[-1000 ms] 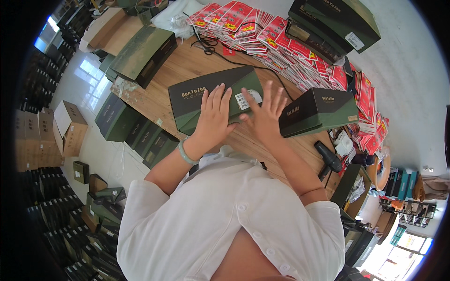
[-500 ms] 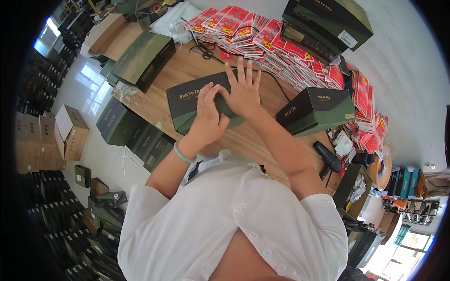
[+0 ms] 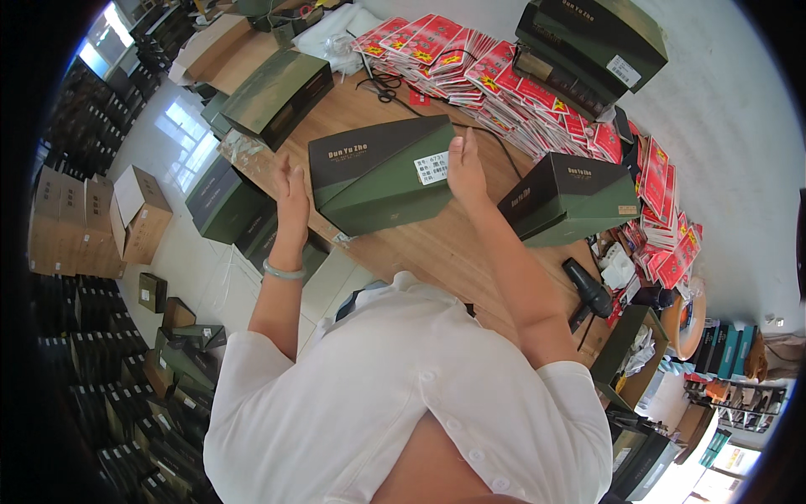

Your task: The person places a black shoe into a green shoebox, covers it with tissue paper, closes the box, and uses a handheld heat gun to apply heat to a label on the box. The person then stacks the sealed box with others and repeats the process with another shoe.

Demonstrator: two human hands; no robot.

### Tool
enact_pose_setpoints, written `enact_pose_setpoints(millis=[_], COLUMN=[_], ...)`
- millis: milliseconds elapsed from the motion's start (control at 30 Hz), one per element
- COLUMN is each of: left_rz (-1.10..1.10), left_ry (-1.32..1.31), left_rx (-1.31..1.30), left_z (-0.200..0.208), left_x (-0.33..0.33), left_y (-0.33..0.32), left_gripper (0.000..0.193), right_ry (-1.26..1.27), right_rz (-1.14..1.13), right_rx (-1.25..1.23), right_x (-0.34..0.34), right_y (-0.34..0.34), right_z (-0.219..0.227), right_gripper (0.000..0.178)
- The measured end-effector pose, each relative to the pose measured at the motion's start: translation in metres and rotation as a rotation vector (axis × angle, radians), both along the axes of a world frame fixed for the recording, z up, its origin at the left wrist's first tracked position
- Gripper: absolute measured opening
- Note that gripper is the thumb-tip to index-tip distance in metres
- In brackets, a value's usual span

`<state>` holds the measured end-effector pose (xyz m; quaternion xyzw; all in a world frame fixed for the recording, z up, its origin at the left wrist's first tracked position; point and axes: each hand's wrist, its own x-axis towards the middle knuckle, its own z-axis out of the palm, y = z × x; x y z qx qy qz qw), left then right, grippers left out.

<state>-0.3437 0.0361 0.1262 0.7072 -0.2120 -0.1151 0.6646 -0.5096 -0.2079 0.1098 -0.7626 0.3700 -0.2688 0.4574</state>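
Observation:
A dark grey and green shoebox [image 3: 369,189] lies closed on the wooden table in front of me. On its near face, toward the right end, is a white printed label [image 3: 432,169]. My left hand [image 3: 291,202], with a pale bangle on its wrist, is held upright just off the box's left end, fingers stretched out. At the right end, by the label, my right hand [image 3: 467,172] lies flat with its fingers extended; whether it presses on the box I cannot tell. Neither hand grips anything.
Another shoebox [image 3: 571,197] stands at the right, near a black hair dryer [image 3: 588,288]. Red printed cards [image 3: 504,80] are heaped along the back with scissors [image 3: 382,84] beside them. More shoeboxes sit at the back left [image 3: 277,97] and on the floor.
My hands have parted from on top of the box to its two ends. The label, hidden before, now shows. The box appears tilted so that its near face is more visible.

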Motion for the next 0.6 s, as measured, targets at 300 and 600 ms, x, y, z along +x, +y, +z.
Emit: enact_pose_setpoints(millis=[300,600], left_rz=[-0.239,-0.396], left_ry=[1.049,1.279], left_rx=[-0.073,-0.149], left_z=[-0.033,-0.111], left_x=[-0.087,-0.154], left_y=[0.078,0.129], left_gripper=[0.073,0.080], right_ry=[-0.295,-0.267], right_rz=[0.381,0.432], right_rx=[0.867,1.341], right_x=[-0.122,-0.208], right_y=[0.063,0.106], right_z=[-0.001,-0.074], right_gripper=[0.091,0.077])
